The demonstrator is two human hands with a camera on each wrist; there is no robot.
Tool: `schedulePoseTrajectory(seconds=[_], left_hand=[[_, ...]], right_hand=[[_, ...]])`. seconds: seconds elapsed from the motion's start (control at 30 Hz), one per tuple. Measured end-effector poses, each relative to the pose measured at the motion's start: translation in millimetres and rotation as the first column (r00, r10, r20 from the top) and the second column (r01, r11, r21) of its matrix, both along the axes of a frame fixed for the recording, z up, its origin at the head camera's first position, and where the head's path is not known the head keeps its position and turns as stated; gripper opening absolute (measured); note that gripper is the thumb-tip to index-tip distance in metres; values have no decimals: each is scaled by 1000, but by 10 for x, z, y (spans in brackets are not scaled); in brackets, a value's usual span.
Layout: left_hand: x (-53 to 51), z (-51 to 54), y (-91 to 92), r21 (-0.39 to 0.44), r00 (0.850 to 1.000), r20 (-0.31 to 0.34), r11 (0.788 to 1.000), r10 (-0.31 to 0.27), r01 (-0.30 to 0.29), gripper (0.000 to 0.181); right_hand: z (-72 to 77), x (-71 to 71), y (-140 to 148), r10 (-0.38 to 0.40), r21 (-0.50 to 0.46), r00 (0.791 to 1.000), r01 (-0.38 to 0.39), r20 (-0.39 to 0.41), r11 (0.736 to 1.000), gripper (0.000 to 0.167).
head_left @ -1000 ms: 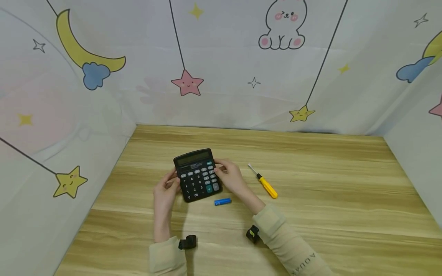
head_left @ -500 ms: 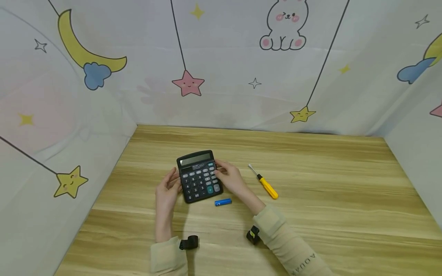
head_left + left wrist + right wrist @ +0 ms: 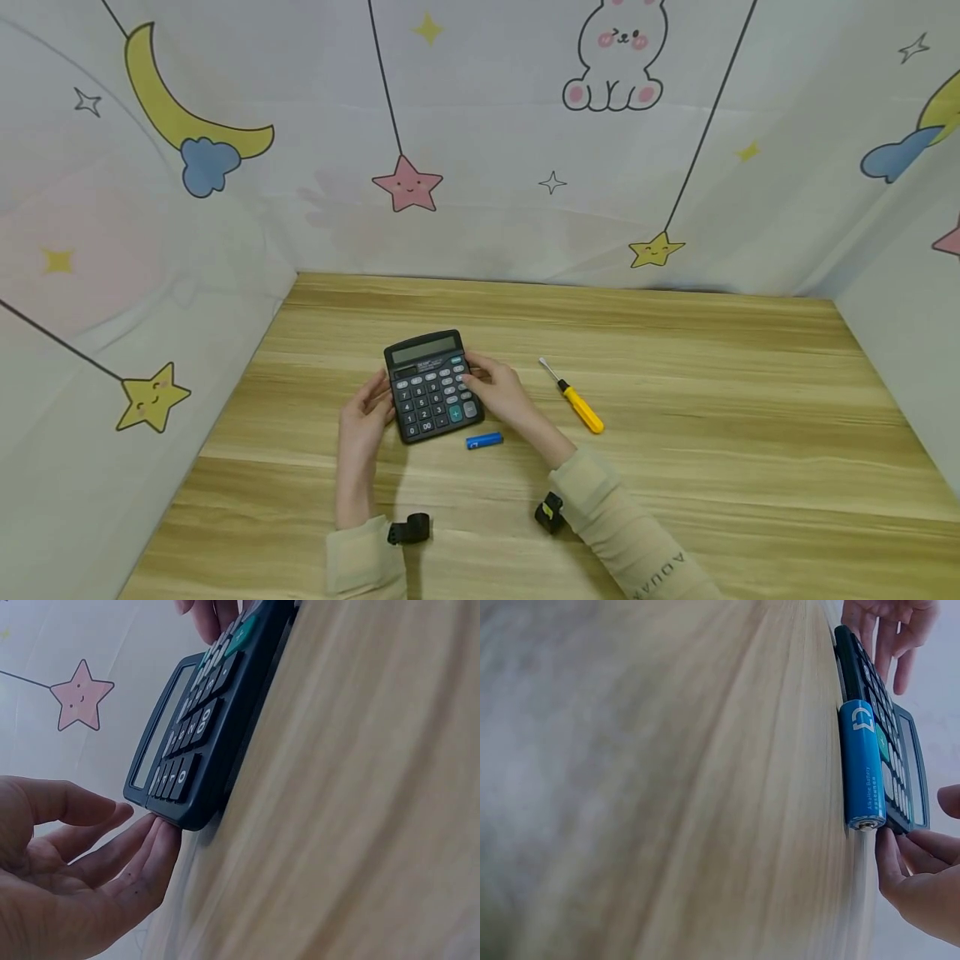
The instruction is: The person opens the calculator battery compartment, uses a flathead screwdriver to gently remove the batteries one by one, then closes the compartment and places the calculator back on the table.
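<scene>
A black desk calculator [image 3: 425,410] lies face up on the wooden table, its display at the far end. At its left edge, my left hand [image 3: 364,423] touches the side with its fingertips; in the left wrist view the left thumb [image 3: 79,804] stands clear of the case. My right hand [image 3: 501,390] has its fingers against the right edge. The right thumb [image 3: 949,801] is lifted just over the keys in the right wrist view. A blue battery [image 3: 484,440] lies on the table close to the calculator's near right corner, touched by neither hand.
A screwdriver [image 3: 576,400] with a yellow handle lies right of my right hand, its tip pointing away to the left. Printed fabric walls [image 3: 480,225] border the table [image 3: 712,400] at the back and both sides.
The calculator was tilted up in both hands and has come down flat on the table. Both thumbs have loosened from it. The battery and screwdriver have not moved.
</scene>
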State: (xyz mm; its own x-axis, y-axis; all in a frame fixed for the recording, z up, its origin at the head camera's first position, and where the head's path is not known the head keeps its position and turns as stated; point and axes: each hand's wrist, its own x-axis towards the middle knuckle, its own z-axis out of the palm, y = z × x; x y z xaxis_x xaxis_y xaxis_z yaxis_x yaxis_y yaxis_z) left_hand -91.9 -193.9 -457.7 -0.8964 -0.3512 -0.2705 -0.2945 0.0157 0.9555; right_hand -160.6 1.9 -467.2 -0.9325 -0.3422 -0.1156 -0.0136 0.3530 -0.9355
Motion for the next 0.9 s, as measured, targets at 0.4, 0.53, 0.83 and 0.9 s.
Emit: schedulePoseTrajectory(seconds=[0.4,0.53,0.83,0.9], left_hand=[[-5,-14,-9,18,1000,16,1000,-10,9,48],[-14,-11,-12,24,999,33,1000,-15,14,48],[-14,-11,-10,27,999,42,999,-24,23,50],[-9,-12,-8,24,999,42,999,-25,24,50]], right_hand=[[-25,-5,-2,2,10,1000,-2,-7,1000,47],[-24,-6,-1,7,17,1000,-7,2,1000,47],[-32,-6,-1,11,33,1000,-12,15,999,47],[-30,-4,0,15,42,1000,-16,20,999,47]])
